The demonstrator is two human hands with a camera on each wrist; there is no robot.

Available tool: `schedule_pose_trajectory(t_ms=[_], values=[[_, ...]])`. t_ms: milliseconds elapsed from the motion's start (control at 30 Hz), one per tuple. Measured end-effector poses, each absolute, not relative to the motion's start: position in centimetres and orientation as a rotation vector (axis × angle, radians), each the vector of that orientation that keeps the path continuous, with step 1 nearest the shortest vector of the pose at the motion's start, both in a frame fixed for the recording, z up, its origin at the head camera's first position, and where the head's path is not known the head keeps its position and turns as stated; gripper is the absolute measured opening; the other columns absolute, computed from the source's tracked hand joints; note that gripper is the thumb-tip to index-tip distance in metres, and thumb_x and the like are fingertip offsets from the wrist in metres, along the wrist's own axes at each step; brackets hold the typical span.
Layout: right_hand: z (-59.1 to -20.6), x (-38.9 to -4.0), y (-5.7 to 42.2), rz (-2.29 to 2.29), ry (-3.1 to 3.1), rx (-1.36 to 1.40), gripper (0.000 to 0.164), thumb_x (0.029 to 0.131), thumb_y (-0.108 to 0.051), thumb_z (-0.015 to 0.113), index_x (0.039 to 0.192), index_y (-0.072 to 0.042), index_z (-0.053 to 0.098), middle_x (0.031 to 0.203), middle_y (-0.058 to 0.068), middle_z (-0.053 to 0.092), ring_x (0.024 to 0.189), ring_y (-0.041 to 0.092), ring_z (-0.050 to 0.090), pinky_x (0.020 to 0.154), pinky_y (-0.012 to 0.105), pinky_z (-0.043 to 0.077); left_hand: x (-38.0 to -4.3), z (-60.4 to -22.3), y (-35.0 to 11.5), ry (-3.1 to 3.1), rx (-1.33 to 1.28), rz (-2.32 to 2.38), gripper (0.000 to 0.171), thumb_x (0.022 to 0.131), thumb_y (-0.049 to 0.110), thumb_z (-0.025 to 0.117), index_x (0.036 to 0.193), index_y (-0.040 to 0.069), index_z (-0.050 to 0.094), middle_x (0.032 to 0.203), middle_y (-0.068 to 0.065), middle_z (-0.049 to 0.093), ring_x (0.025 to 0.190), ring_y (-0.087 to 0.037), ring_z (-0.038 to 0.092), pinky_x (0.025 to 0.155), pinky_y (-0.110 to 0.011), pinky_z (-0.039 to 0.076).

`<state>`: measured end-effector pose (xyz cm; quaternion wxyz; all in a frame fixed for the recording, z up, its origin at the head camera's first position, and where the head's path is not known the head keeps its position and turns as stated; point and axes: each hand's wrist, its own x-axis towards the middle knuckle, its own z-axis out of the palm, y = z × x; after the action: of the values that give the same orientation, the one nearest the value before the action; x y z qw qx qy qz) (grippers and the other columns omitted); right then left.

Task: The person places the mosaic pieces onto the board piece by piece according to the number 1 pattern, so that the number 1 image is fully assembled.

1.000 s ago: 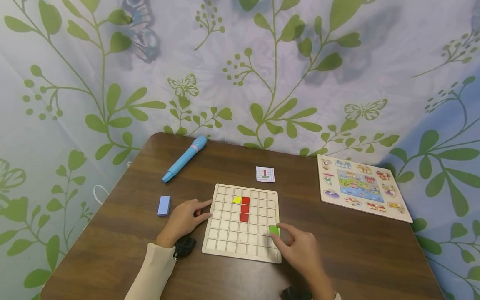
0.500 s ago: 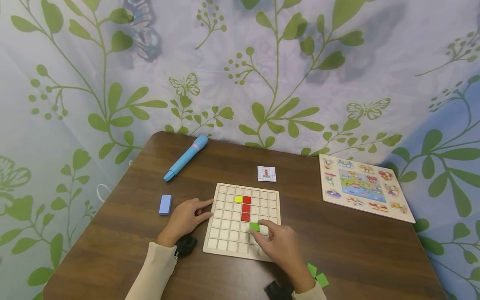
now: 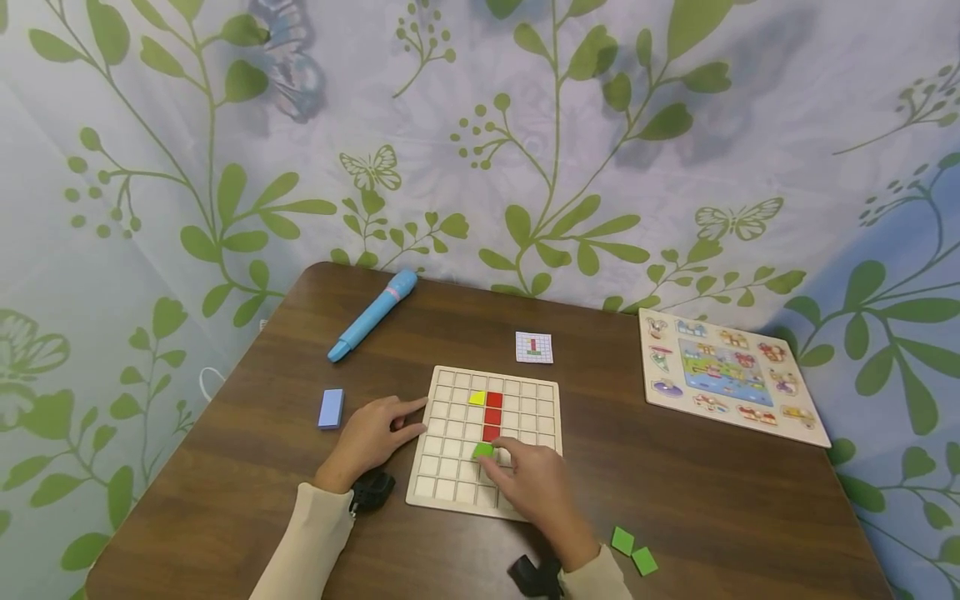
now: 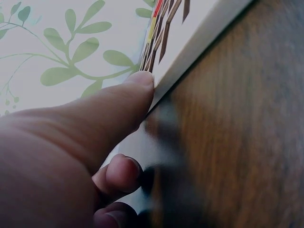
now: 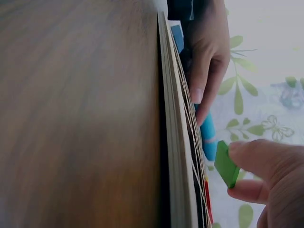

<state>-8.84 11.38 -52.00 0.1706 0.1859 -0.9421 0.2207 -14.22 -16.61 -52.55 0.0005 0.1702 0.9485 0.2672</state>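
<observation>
The right hand (image 3: 538,485) pinches a green tile (image 3: 482,451) over the board (image 3: 431,465); the left hand (image 3: 366,439), thumb and forefinger outstretched, touches its edge, holding nothing. Let go tilted, that tile could sit askew.

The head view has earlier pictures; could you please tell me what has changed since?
The right hand, still pinching the green tile, has moved left across the grid board to near the red tiles. Two loose green tiles have come into view. The left hand stays at the board; the yellow tile and red tiles are unmoved.
</observation>
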Motion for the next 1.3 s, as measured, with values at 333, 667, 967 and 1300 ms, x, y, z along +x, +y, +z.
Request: schedule_pose_trajectory(t_ms=[333,667,967,1300], values=[[-52.8,-9.7,10.4,0.702,-2.708,0.604,0.026,0.087,-0.040,0.082,0.102,-0.019,0.079,0.048,-0.021,0.036,0.048,-0.004,0.027,0.047,0.019,0.029,-14.4,-52.6,-16.5,2.978,0.544,0.852,0.049,0.094,0.041,0.075,0.139,0.025,0.067,0.072,0.010,0.044,0.061,-0.009,0.038,0.060,-0.028,0.035],[-53.3,-10.0,10.4,0.699,-2.725,0.616,0.028,0.088,-0.038,0.082,0.106,-0.016,0.080,0.049,-0.019,0.040,0.049,0.000,0.033,0.051,0.022,0.035,-14.3,-52.5,-16.5,2.981,0.530,0.844,0.049,0.094,0.040,0.075,0.139,0.025,0.067,0.073,0.009,0.044,0.062,-0.009,0.039,0.060,-0.028,0.035],[-53.2,-10.0,10.3,0.660,-2.756,0.615,0.028,0.089,-0.038,0.081,0.107,-0.016,0.080,0.055,-0.012,0.058,0.051,0.000,0.040,0.054,0.025,0.042,-14.4,-52.5,-16.5,2.982,0.526,0.846,0.049,0.094,0.040,0.075,0.140,0.025,0.067,0.073,0.009,0.044,0.062,-0.009,0.039,0.060,-0.028,0.035],[-53.3,-9.9,10.2,0.644,-2.761,0.641,0.031,0.087,-0.038,0.082,0.108,-0.016,0.079,0.060,-0.010,0.064,0.051,0.000,0.040,0.053,0.024,0.042,-14.4,-52.6,-16.7,2.964,0.517,0.845,0.049,0.094,0.040,0.074,0.141,0.025,0.066,0.073,0.009,0.045,0.062,-0.009,0.039,0.060,-0.028,0.035]])
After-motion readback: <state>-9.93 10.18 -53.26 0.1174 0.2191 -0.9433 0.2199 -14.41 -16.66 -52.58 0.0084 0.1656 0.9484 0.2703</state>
